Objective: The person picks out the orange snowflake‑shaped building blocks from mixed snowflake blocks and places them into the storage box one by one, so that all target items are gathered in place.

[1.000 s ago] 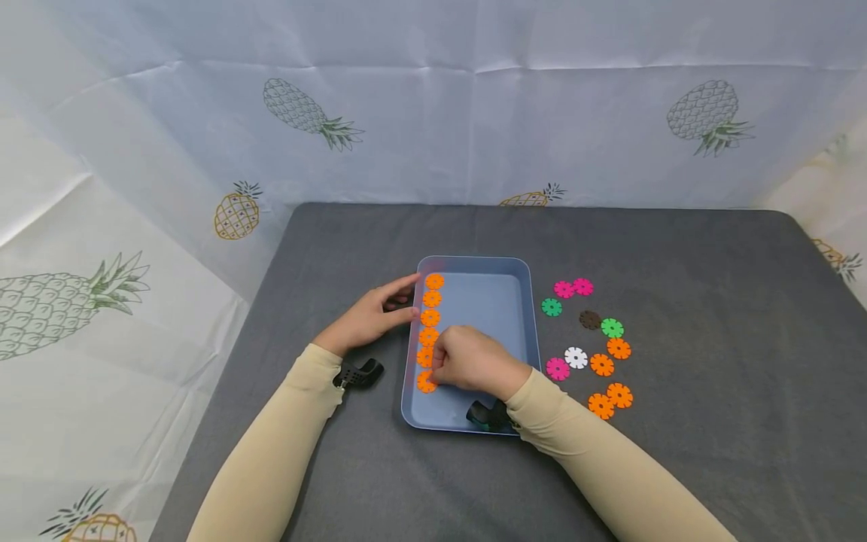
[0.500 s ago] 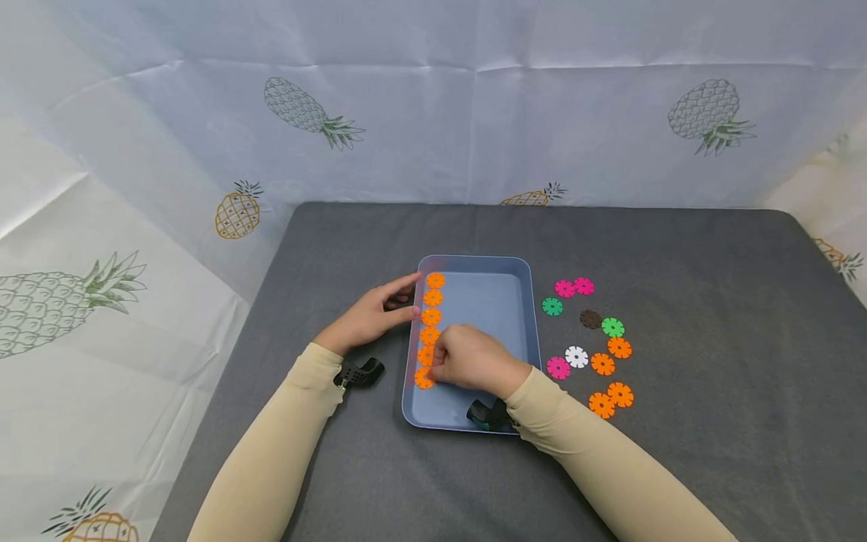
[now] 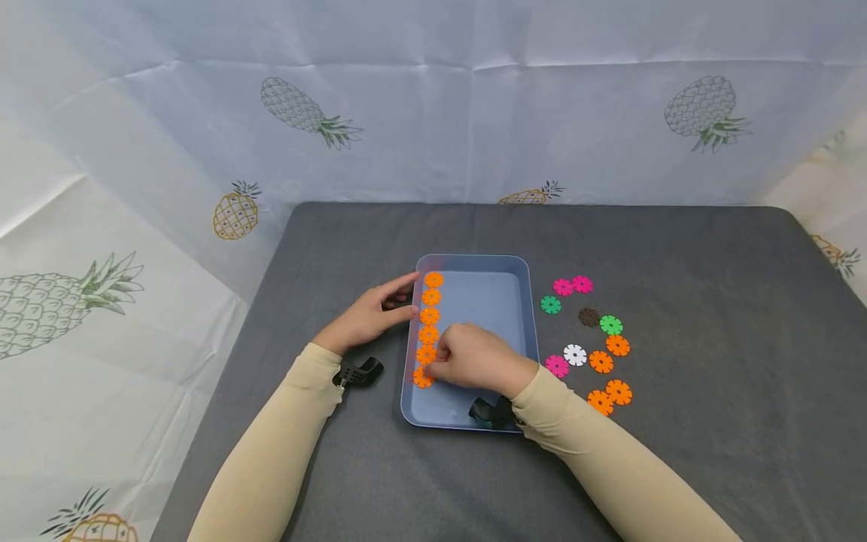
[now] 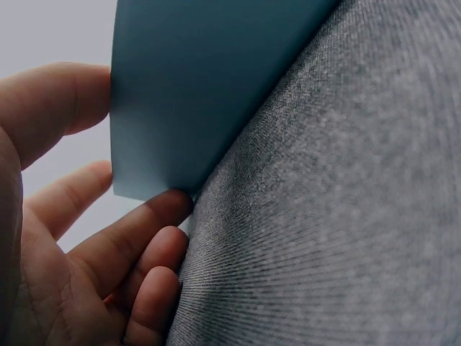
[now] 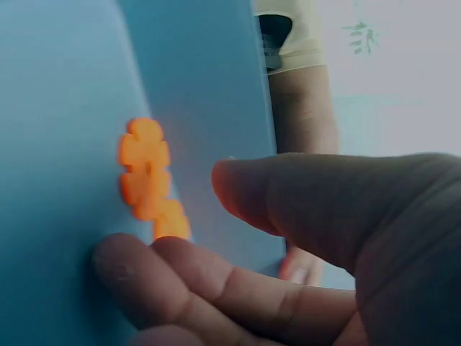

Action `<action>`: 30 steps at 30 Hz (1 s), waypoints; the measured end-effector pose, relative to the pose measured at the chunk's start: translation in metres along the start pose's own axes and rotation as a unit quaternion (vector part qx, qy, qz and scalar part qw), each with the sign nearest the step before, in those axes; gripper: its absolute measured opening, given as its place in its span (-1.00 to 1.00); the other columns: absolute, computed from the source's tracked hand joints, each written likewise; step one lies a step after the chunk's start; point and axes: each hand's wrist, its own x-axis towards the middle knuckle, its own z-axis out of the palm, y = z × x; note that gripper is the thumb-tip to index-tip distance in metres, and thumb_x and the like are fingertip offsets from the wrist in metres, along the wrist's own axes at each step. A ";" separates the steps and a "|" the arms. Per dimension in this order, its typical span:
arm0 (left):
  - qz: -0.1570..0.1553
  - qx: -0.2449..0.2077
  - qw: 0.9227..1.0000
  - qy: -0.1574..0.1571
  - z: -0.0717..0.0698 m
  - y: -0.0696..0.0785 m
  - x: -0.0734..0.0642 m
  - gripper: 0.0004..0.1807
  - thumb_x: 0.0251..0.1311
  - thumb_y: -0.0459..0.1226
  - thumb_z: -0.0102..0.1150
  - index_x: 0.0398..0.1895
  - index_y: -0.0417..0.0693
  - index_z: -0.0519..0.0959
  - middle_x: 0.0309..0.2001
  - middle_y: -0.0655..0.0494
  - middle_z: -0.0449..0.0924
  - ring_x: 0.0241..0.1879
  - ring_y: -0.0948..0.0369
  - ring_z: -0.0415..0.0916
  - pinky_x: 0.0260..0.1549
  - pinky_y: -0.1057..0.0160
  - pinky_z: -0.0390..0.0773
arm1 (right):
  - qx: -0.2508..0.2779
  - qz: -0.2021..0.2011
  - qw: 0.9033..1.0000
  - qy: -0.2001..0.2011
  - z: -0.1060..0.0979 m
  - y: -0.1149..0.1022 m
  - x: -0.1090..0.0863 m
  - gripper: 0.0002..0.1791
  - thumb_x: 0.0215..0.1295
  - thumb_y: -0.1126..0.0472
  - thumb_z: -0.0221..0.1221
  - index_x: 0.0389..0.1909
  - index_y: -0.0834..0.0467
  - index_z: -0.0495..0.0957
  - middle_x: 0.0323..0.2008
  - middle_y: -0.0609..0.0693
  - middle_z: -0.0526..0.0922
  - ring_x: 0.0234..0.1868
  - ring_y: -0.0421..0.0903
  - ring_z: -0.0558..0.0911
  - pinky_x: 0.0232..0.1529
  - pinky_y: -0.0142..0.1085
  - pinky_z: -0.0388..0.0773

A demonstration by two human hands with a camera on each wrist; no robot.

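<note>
A shallow blue tray (image 3: pixel 491 301) lies on the table. Down its left inner side runs a column of several orange notched discs (image 3: pixel 430 316), flat and shaped like flowers. My right hand (image 3: pixel 482 361) hovers over the tray, its fingers by the nearest orange disc (image 3: pixel 422 378). The right wrist view shows its thumb (image 5: pixel 252 187) apart from the fingers, with orange discs (image 5: pixel 144 169) lying beyond them. At the tray's left wall, my left hand (image 3: pixel 369 316) touches the rim with thumb and fingertips; the left wrist view shows those fingers (image 4: pixel 119 245) against the tray's outer wall (image 4: pixel 194 94).
Loose notched discs lie right of the tray: pink (image 3: pixel 582 284), green (image 3: pixel 551 304), brown (image 3: pixel 588 317), white (image 3: pixel 575 355) and several orange ones (image 3: pixel 618 345). A grey cloth (image 3: pixel 711 316) covers the table. A pineapple-print sheet (image 3: pixel 433 135) hangs behind.
The nearest orange disc has shifted slightly up and left, into line with the others. My right hand has eased slightly away from it. The left hand stays in place.
</note>
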 end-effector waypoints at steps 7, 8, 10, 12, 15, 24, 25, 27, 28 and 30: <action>-0.004 0.000 1.000 0.000 0.000 -0.001 -0.002 -0.27 0.48 -0.17 0.24 0.65 -0.02 0.25 0.49 -0.19 0.37 0.37 -0.13 0.39 0.35 -0.15 0.40 | 0.016 -0.004 1.000 0.007 -0.015 -0.001 -0.014 -0.47 0.31 0.11 0.34 -0.84 -0.01 0.40 -0.81 -0.25 0.17 -0.72 -0.24 0.22 -0.62 -0.36 0.09; -0.005 0.000 1.000 -0.001 0.000 -0.001 -0.002 -0.27 0.48 -0.16 0.24 0.65 -0.01 0.25 0.50 -0.19 0.37 0.38 -0.13 0.39 0.35 -0.15 0.40 | 0.018 -0.003 1.000 0.010 -0.017 -0.001 -0.017 -0.49 0.32 0.10 0.34 -0.83 0.00 0.42 -0.81 -0.25 0.18 -0.71 -0.24 0.22 -0.61 -0.35 0.10; -0.009 -0.001 1.000 -0.001 0.000 0.000 -0.002 -0.26 0.48 -0.16 0.24 0.65 0.01 0.25 0.50 -0.18 0.37 0.38 -0.12 0.39 0.36 -0.16 0.39 | 0.014 0.007 1.000 0.015 -0.021 0.000 -0.021 -0.53 0.34 0.05 0.36 -0.77 0.00 0.52 -0.79 -0.23 0.28 -0.70 -0.23 0.29 -0.61 -0.34 0.19; -0.011 -0.002 1.000 -0.001 0.000 0.000 -0.003 -0.26 0.48 -0.15 0.25 0.66 0.03 0.24 0.50 -0.17 0.37 0.39 -0.12 0.39 0.36 -0.16 0.39 | 0.011 0.016 1.000 0.020 -0.025 0.002 -0.025 -0.60 0.35 0.00 0.37 -0.68 0.00 0.63 -0.76 -0.19 0.40 -0.67 -0.21 0.38 -0.59 -0.32 0.29; -0.012 -0.003 1.000 -0.001 0.000 0.001 -0.003 -0.25 0.48 -0.14 0.25 0.66 0.03 0.24 0.48 -0.17 0.39 0.39 -0.12 0.39 0.37 -0.17 0.39 | 0.012 0.027 0.999 0.026 -0.030 0.007 -0.030 -0.64 0.37 -0.03 0.39 -0.61 0.02 0.68 -0.71 -0.15 0.48 -0.65 -0.18 0.44 -0.57 -0.29 0.36; -0.010 -0.002 1.000 -0.003 0.000 0.002 -0.002 -0.25 0.47 -0.14 0.25 0.66 0.04 0.24 0.48 -0.17 0.39 0.39 -0.11 0.38 0.37 -0.16 0.39 | 0.010 0.036 0.998 0.052 -0.040 0.029 -0.044 -0.69 0.37 -0.01 0.39 -0.55 -0.01 0.62 -0.64 -0.14 0.54 -0.60 -0.16 0.47 -0.51 -0.26 0.42; -0.010 -0.002 1.000 -0.003 0.000 0.002 -0.002 -0.25 0.47 -0.14 0.25 0.66 0.03 0.24 0.49 -0.17 0.38 0.39 -0.11 0.38 0.37 -0.16 0.39 | 0.010 0.036 0.998 0.054 -0.041 0.031 -0.045 -0.69 0.37 -0.01 0.39 -0.54 -0.01 0.61 -0.63 -0.14 0.54 -0.60 -0.16 0.47 -0.50 -0.26 0.43; -0.009 -0.002 1.000 -0.003 0.001 0.002 -0.002 -0.25 0.47 -0.14 0.25 0.66 0.03 0.24 0.48 -0.18 0.38 0.39 -0.11 0.38 0.37 -0.16 0.39 | 0.008 0.036 0.998 0.057 -0.043 0.035 -0.048 -0.69 0.37 -0.01 0.39 -0.54 -0.01 0.61 -0.62 -0.15 0.54 -0.59 -0.17 0.48 -0.49 -0.25 0.44; -0.009 -0.002 1.000 -0.003 0.001 0.002 -0.002 -0.25 0.47 -0.15 0.25 0.66 0.03 0.25 0.48 -0.18 0.39 0.39 -0.11 0.38 0.37 -0.16 0.39 | 0.008 0.035 0.998 0.058 -0.044 0.037 -0.049 -0.70 0.37 0.00 0.38 -0.53 -0.01 0.61 -0.62 -0.15 0.55 -0.59 -0.17 0.48 -0.49 -0.25 0.44; -0.008 -0.002 1.000 -0.003 0.000 0.002 -0.002 -0.25 0.47 -0.15 0.25 0.66 0.03 0.24 0.48 -0.19 0.39 0.39 -0.12 0.39 0.37 -0.16 0.39 | 0.008 0.034 0.998 0.059 -0.046 0.039 -0.052 -0.70 0.38 0.00 0.38 -0.53 -0.01 0.60 -0.62 -0.15 0.55 -0.59 -0.16 0.49 -0.49 -0.24 0.45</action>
